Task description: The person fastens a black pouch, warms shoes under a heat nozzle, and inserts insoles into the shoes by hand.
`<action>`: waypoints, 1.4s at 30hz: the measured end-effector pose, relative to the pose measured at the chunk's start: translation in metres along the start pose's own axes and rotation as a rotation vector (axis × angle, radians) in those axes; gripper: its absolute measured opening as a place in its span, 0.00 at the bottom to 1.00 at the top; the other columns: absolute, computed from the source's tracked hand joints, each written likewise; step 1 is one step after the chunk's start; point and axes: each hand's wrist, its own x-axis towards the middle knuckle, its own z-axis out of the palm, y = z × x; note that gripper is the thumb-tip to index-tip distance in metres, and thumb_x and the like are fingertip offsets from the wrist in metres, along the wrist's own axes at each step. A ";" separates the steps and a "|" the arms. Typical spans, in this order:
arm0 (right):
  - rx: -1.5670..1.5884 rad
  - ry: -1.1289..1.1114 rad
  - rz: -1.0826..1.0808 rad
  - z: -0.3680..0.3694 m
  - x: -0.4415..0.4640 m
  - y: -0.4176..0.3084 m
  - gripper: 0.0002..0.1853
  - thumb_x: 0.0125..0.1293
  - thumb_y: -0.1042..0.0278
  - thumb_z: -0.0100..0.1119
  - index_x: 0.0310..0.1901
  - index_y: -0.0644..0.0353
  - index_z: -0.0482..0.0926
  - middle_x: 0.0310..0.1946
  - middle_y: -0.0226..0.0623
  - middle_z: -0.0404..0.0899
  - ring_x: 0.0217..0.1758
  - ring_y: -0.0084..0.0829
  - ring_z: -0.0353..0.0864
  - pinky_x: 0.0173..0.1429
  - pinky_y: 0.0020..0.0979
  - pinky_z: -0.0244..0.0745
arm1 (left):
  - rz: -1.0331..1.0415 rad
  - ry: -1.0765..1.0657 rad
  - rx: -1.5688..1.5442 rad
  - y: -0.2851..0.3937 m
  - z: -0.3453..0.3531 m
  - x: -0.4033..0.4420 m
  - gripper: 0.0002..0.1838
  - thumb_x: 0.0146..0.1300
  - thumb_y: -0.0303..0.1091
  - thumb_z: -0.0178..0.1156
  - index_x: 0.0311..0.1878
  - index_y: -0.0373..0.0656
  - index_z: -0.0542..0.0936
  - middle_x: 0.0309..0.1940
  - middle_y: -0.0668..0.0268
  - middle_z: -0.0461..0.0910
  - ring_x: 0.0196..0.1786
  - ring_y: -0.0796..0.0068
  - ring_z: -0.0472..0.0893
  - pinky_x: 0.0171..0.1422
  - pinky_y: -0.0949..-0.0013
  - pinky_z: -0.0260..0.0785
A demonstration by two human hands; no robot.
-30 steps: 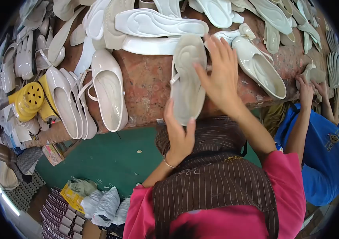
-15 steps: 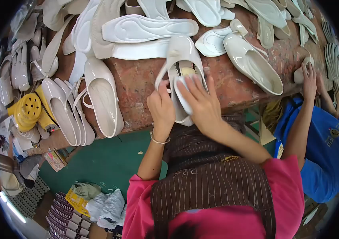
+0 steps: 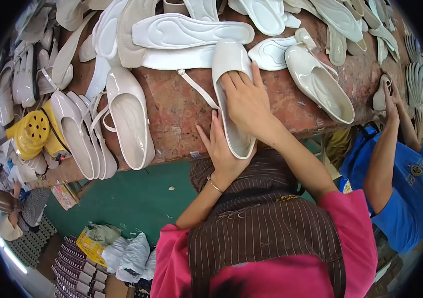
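A glossy beige shoe (image 3: 231, 57) lies toe away from me at the bench's front edge, its strap (image 3: 199, 89) loose to the left. My right hand (image 3: 245, 102) reaches into the shoe's opening, fingertips hidden under the upper. Below it, my left hand (image 3: 224, 151) supports the shoe's heel from the left, two fingers stretched along its side and the rest partly hidden. A beige insole shows inside near the heel. To the right rests another beige shoe (image 3: 320, 84); at the left stands one more (image 3: 131, 124).
White insoles (image 3: 191, 34) are piled along the back of the red-brown bench (image 3: 174, 114). Several nested shoes (image 3: 80, 134) and a yellow device (image 3: 35, 130) stand at the left. At the right, a co-worker's hands (image 3: 392, 104) hold a shoe.
The insole now lies inside the shoe, and my right hand has moved deeper into the opening. My left hand has shifted from the strap side down to the heel. The strap has swung out left.
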 end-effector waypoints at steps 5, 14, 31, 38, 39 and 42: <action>-0.122 0.181 -0.024 0.013 -0.026 -0.016 0.35 0.64 0.60 0.56 0.65 0.79 0.64 0.66 0.66 0.65 0.74 0.59 0.61 0.78 0.62 0.40 | 0.004 0.001 0.010 -0.006 0.004 -0.005 0.65 0.47 0.55 0.76 0.76 0.28 0.46 0.74 0.38 0.55 0.79 0.42 0.55 0.79 0.30 0.24; -0.203 0.186 0.013 0.026 -0.023 -0.018 0.34 0.67 0.61 0.53 0.64 0.86 0.60 0.61 0.74 0.67 0.69 0.64 0.66 0.79 0.60 0.41 | -0.004 -0.005 -0.007 -0.001 -0.001 -0.002 0.64 0.48 0.52 0.76 0.77 0.28 0.46 0.73 0.40 0.61 0.79 0.44 0.56 0.79 0.31 0.24; -0.272 0.239 -0.056 0.020 0.024 0.004 0.11 0.58 0.71 0.58 0.39 0.69 0.83 0.32 0.48 0.82 0.45 0.45 0.85 0.80 0.64 0.36 | -0.003 0.047 0.088 0.013 -0.004 0.009 0.57 0.47 0.44 0.77 0.74 0.31 0.54 0.65 0.40 0.69 0.71 0.43 0.68 0.78 0.33 0.39; 0.669 0.036 0.188 -0.110 -0.063 0.049 0.14 0.64 0.74 0.54 0.49 0.61 0.84 0.51 0.48 0.84 0.57 0.48 0.80 0.64 0.42 0.72 | -0.355 -0.146 -0.655 0.002 -0.132 0.033 0.27 0.43 0.32 0.78 0.42 0.44 0.70 0.41 0.63 0.75 0.46 0.68 0.77 0.55 0.66 0.69; 0.262 0.315 0.238 -0.108 -0.078 0.070 0.15 0.65 0.74 0.54 0.52 0.63 0.82 0.50 0.50 0.83 0.56 0.51 0.80 0.63 0.44 0.71 | -0.297 -0.117 -0.651 -0.006 -0.160 0.033 0.27 0.43 0.32 0.78 0.41 0.45 0.69 0.41 0.65 0.74 0.45 0.70 0.76 0.53 0.68 0.69; -0.285 0.271 0.488 -0.102 -0.117 0.132 0.23 0.66 0.69 0.57 0.62 0.62 0.74 0.55 0.51 0.79 0.60 0.52 0.76 0.62 0.48 0.71 | -0.205 0.110 -0.499 -0.020 -0.206 0.033 0.23 0.44 0.33 0.77 0.36 0.43 0.71 0.36 0.66 0.74 0.38 0.71 0.74 0.48 0.69 0.67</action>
